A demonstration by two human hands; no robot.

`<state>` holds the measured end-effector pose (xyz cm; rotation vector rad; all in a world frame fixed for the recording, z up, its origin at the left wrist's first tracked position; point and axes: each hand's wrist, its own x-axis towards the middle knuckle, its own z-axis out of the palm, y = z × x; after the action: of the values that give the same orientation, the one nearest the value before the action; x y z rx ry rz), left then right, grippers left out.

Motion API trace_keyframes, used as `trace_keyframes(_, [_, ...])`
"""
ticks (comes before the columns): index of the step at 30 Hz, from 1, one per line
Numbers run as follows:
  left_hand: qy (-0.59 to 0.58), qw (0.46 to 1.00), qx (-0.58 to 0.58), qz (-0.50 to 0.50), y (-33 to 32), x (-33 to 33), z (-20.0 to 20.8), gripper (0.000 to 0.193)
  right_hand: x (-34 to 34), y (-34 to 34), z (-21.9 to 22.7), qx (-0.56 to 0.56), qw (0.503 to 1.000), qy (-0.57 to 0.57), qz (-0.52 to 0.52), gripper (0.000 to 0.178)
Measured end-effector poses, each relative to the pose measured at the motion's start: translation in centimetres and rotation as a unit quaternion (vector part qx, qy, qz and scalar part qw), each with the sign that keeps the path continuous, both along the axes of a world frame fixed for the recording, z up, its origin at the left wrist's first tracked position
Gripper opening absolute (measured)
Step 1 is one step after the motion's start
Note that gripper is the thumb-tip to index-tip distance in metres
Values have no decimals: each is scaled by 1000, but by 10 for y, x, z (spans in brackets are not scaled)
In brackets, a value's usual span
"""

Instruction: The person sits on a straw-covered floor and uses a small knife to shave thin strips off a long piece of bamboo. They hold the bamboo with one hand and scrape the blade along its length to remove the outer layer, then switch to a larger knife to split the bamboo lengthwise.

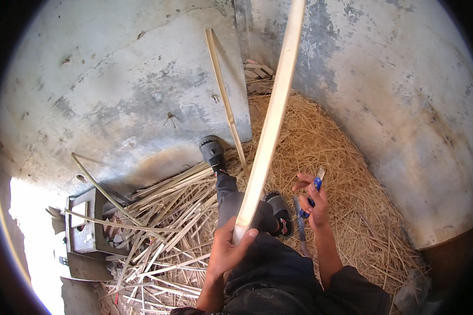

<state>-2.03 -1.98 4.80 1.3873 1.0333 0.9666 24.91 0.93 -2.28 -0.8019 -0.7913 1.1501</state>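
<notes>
A long, pale split bamboo strip [270, 134] rises from my left hand [230, 245] past the top of the view. My left fingers and thumb are closed round its lower end. In my right hand [316, 207], out to the right, is a blue-handled cutter [311, 201] with a light tip pointing up and away. Some of those fingers are bent round the handle, others are partly raised. The cutter is apart from the strip. Just beside the right hand is a narrow, dark grey curved blade [301, 233]; I cannot tell whether the hand touches it.
Split strips [165, 239] lie in a loose heap at the left. Fine straw-like shavings [326, 142] cover the right side. Another strip [223, 94] leans on the weathered wall [142, 68]. A worn box [84, 223] stands at far left. My shoes [279, 212] are among the shavings.
</notes>
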Motion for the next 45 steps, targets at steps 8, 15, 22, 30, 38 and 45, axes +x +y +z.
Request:
trace_keyframes(8, [-105,993,-57,12,-9,-19,1,22,23,-25,-32,-77,995,3,-56,38])
trace_keyframes(15, [-89,995,-31,19,-11,-19,12,24,17,-33,-37,-109,990,5,-85,37])
trace_keyframes(22, [-97,995,-28,7,-20,-20,16,24,16,-40,-38,-114,990,-6,-87,36])
trace_keyframes(30, [-110,994,-11,0,-25,-20,23,21,25,-49,-43,-125,987,-2,-100,34])
trace_keyframes(38, [-85,996,9,21,-25,-12,24,26,28,-52,-52,-153,983,-32,-99,32])
trace_keyframes(45, [-118,993,-15,23,-25,-21,24,25,24,-48,-53,-169,977,-71,-107,32])
